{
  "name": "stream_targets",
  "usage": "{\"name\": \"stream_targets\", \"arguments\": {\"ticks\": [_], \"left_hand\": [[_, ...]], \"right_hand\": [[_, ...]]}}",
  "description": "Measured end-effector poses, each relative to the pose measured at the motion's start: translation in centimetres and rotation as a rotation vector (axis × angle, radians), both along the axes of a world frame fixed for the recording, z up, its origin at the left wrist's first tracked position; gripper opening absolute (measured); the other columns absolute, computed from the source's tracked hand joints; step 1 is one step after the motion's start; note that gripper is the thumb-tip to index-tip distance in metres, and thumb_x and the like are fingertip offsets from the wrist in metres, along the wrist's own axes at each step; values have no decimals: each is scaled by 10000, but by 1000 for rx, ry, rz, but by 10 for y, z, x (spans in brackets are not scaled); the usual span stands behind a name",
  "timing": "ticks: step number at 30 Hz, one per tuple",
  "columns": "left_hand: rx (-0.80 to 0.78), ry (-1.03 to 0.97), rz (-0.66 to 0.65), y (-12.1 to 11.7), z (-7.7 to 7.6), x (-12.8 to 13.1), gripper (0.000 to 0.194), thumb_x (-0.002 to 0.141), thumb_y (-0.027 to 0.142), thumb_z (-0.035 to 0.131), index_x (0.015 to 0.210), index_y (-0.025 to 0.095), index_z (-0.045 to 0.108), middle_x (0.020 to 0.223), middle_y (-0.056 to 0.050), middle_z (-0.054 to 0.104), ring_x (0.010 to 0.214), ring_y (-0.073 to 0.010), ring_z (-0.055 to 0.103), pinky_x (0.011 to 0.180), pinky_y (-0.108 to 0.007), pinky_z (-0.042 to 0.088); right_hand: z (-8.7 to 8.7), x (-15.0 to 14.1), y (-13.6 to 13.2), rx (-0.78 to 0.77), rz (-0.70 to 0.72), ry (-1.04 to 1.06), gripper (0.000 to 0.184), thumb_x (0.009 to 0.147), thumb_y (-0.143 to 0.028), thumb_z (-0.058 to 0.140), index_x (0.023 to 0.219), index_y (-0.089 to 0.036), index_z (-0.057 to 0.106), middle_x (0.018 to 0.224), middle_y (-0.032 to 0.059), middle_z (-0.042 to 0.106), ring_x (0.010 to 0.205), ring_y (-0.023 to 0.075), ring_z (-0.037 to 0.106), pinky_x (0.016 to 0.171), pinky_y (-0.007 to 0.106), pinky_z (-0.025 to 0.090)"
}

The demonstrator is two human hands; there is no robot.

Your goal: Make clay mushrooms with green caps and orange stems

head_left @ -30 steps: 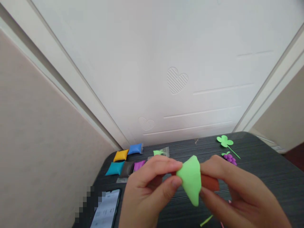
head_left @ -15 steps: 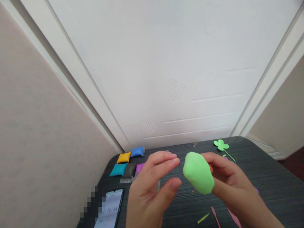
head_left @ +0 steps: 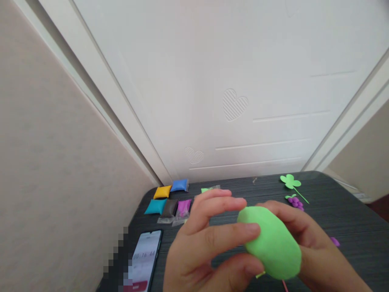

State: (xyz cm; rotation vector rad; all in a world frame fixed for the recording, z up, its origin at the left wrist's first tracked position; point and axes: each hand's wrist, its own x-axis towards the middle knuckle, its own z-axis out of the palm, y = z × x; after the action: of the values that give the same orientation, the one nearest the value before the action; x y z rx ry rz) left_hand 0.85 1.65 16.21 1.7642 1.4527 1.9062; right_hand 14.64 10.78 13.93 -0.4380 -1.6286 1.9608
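Observation:
A smooth, bulging piece of light green modelling clay [head_left: 273, 247] is held up above the dark table. My right hand [head_left: 313, 239] grips it from behind on the right, with the fingertips hidden by the clay. On its left edge, my left hand [head_left: 203, 247] pinches it, index finger on the front face and thumb at the lower side. The other left fingers stretch out above, one near the clay's top. Partly hidden below the clay is a small yellow-green stick [head_left: 260, 275].
Clay packets lie at the back left, including a yellow one [head_left: 162, 192] and a purple one [head_left: 183, 208]. A phone [head_left: 146, 255] showing a timer lies in front. Back right are a green clay clover [head_left: 290, 181] and purple clay grapes [head_left: 296, 202] on the table [head_left: 349, 215].
My left hand has moved from apart to touching the clay with index finger and thumb. The clay has shifted down and right. An orange bit behind it is now hidden.

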Motion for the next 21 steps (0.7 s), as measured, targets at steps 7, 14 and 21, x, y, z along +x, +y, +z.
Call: {"name": "stream_targets", "arguments": {"ticks": [7, 14, 21], "left_hand": [[-6, -54, 6, 0, -2, 2, 198, 643, 309, 681, 837, 271, 691, 936, -51, 650, 958, -238, 563, 910, -401, 420], [-2, -93, -40, 2, -2, 3, 212, 644, 331, 677, 848, 274, 691, 933, -56, 650, 959, -237, 562, 891, -383, 438], [27, -156, -83, 5, -6, 3, 167, 632, 314, 691, 794, 272, 693, 876, -45, 649, 948, -225, 561, 888, -371, 436]], "right_hand": [[10, -1, -6, -105, -32, -68, 172, 627, -327, 694, 760, -227, 649, 642, -1, 561, 583, 103, 529, 544, 199, 478], [17, -2, -7, -142, -16, -67, 154, 621, -308, 705, 736, -224, 646, 630, -12, 529, 576, 86, 507, 535, 184, 462], [17, -4, -9, -204, 20, -51, 171, 622, -305, 705, 734, -196, 636, 601, -21, 502, 554, 72, 473, 505, 165, 426]]}}
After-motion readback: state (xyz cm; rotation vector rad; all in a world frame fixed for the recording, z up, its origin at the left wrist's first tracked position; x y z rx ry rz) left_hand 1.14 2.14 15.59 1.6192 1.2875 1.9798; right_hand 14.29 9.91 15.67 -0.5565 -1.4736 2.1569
